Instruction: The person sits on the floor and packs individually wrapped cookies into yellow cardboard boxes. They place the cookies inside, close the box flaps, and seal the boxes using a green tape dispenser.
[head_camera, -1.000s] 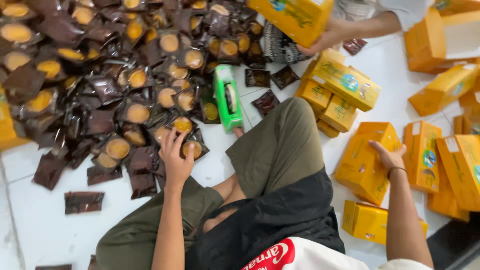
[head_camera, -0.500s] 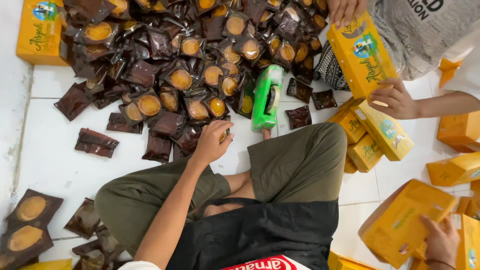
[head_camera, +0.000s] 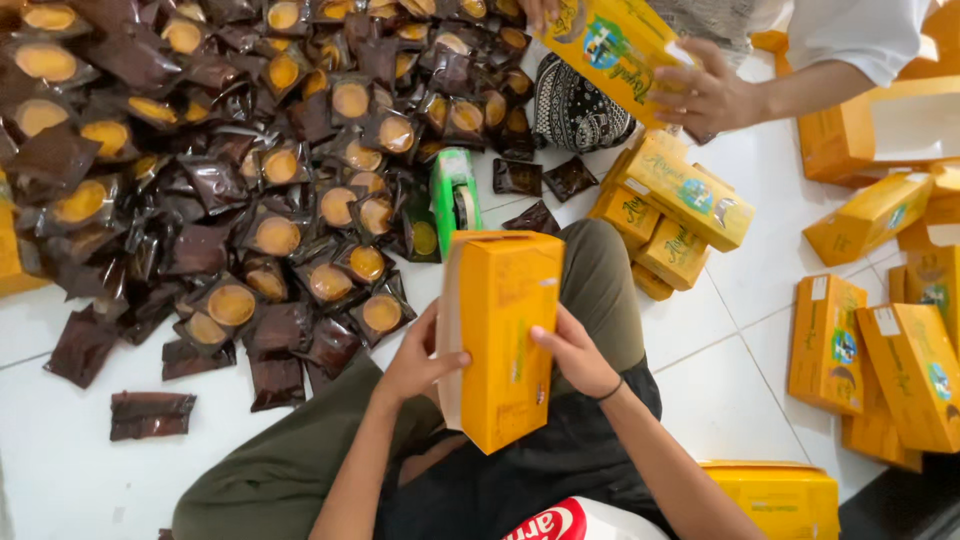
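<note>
Both hands grip upright yellow box (head_camera: 505, 335): left hand (head_camera: 418, 362) fingers clamped left side, right hand (head_camera: 575, 355) right side.

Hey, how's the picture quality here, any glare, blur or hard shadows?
Head view: even, soft light, only faint shadows on the white floor; glare glints on the brown wrappers; the yellow box between left hand and right hand is sharp; edges bend slightly.
</note>
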